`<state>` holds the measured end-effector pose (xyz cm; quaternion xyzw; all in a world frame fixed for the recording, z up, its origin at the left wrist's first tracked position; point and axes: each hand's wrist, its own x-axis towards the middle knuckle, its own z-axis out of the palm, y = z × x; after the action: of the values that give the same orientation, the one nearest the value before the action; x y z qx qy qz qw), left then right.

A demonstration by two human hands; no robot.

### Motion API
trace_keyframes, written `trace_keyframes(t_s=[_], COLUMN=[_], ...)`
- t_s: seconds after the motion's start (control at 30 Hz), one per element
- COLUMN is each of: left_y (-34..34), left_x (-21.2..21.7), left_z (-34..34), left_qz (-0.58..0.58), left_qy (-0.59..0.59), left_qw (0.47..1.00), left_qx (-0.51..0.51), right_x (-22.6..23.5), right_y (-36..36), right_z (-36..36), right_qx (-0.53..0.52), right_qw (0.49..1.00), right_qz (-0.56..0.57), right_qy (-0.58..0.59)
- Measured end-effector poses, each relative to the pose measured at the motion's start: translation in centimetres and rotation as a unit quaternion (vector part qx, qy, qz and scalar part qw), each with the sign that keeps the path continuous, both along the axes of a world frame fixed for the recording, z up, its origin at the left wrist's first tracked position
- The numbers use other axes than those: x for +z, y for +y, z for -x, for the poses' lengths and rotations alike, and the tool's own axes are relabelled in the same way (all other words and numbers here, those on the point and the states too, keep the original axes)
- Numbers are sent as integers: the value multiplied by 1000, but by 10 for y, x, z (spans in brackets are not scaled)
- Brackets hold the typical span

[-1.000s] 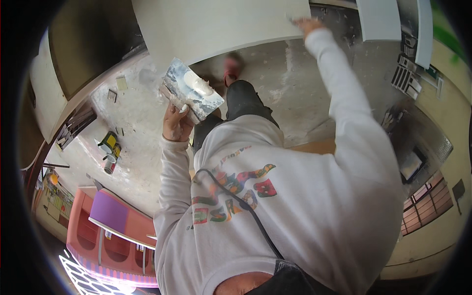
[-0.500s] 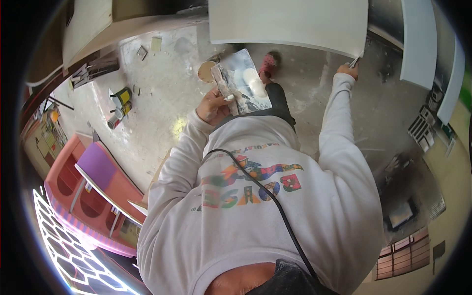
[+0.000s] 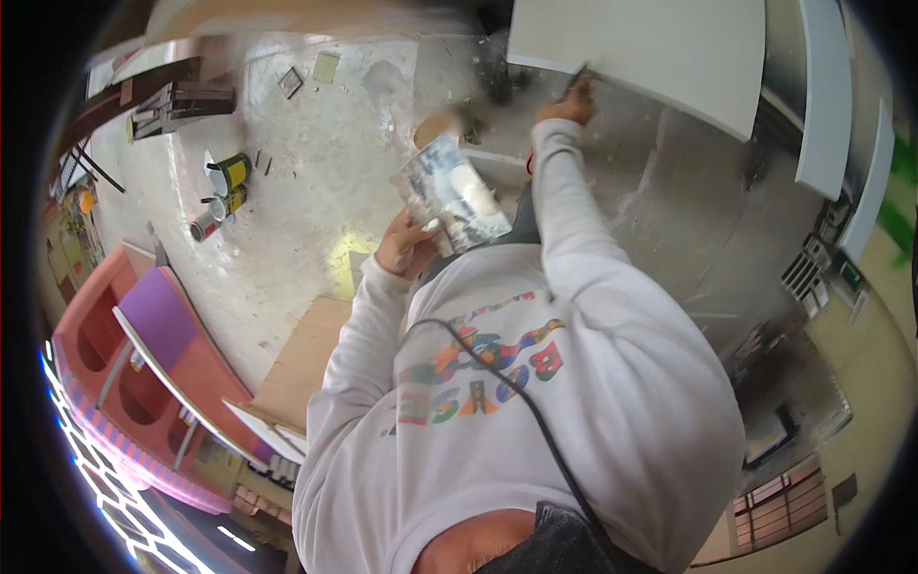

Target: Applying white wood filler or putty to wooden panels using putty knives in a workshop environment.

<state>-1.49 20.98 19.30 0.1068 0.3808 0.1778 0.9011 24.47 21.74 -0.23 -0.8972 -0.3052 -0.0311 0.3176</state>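
Plaster-smeared and square, the metal hawk [image 3: 453, 196] sat tilted in front of the person's chest, a pale dollop of filler lying on its upper face. The left hand [image 3: 406, 251] was wrapped around the hawk's underside from below, fingers curled shut on it, just above the white sweatshirt [image 3: 535, 402] with its multicoloured print. Up and to the right, the right hand [image 3: 566, 102] was stretched out at the end of a fully extended sleeve and was closed around a small dark-handled tool [image 3: 580, 77] — too small and blurred to tell its kind — whose tip met the lower edge of a large white panel [image 3: 650, 43]. Beneath both arms lay a grey concrete floor [image 3: 325, 191], streaked and spattered with white. Well off to the left on that floor stood a few paint cans [image 3: 222, 187], one yellow and green — near scraps of tile [image 3: 325, 67]. Lower left showed a red piece of furniture [image 3: 115, 383] with a purple top, and beside it a flat sheet of brown board [image 3: 306, 364]. A black cable [image 3: 516, 402] ran down across the sweatshirt toward the dark mask at the bottom edge. More white panels [image 3: 824, 96] leaned at the far right.
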Motion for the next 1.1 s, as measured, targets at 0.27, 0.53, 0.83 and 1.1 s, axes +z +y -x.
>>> trace_keyframes(t_s=[0.27,0.53,0.83,1.1], left_y=[-27,13,46,47], left_x=[-19,-36,-43,-38], left_z=[114,103,71,112], left_qz=[12,-42,-238,-170], left_qy=[68,-35,100,38], left_qw=[985,971,958,950], left_qx=[161,234,128,258], right_x=[78,240,268,170], right_y=[51,48,33,61], right_z=[38,53,104,-18], right_qx=[176,633,702,245], right_qw=[980,771,689,899], right_qz=[82,70,117,363], right_qy=[40,-24,-136,3])
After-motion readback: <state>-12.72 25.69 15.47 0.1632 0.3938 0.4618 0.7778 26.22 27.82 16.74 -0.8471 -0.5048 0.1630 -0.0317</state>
